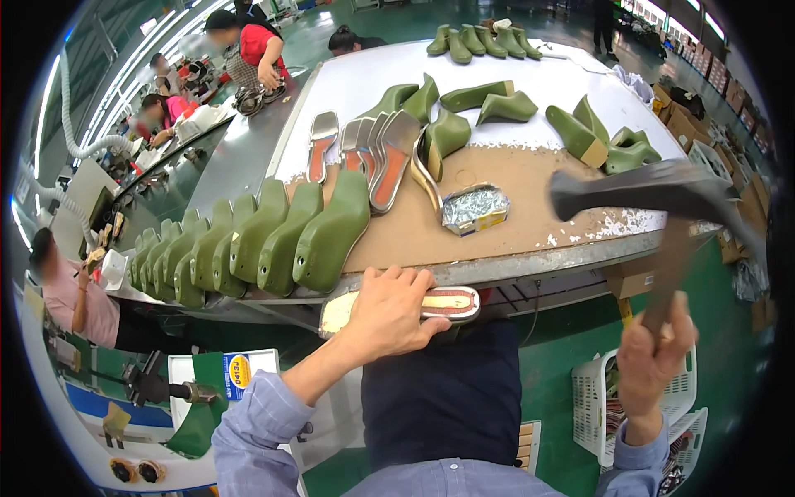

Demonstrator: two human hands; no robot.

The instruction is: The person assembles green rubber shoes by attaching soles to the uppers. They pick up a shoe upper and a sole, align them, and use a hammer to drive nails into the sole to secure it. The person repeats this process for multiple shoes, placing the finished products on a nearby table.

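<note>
Centrally, a long workbench fills the middle of the frame, its far half white and smooth, its near half a worn brown board flecked with white scraps, edged in grey metal. Along its lower left edge stands a packed row of olive-green shoe forms, smooth, rounded and plastic-looking, leaning one on the next. More green forms lie scattered over the white half, some showing pale flat tops, and another cluster sits at the upper middle rim. Beside the row, a fan of flat insoles with shiny metallic rims and reddish centres leans upright.

At the right of the frame a hammer is raised, its dark head smeared by motion and its wooden handle running down into the right hand, whose fingers are wrapped tight around the handle. At lower centre the left hand lies palm down, fingers pressed over a sole piece just below the bench's near edge; it is long and flat, silver-rimmed with a reddish ribbed middle and a cream end, and seems to rest on the person's dark lap.

Smallest, a little open cardboard box of bright nails sits on the brown board, above the left hand.
</note>
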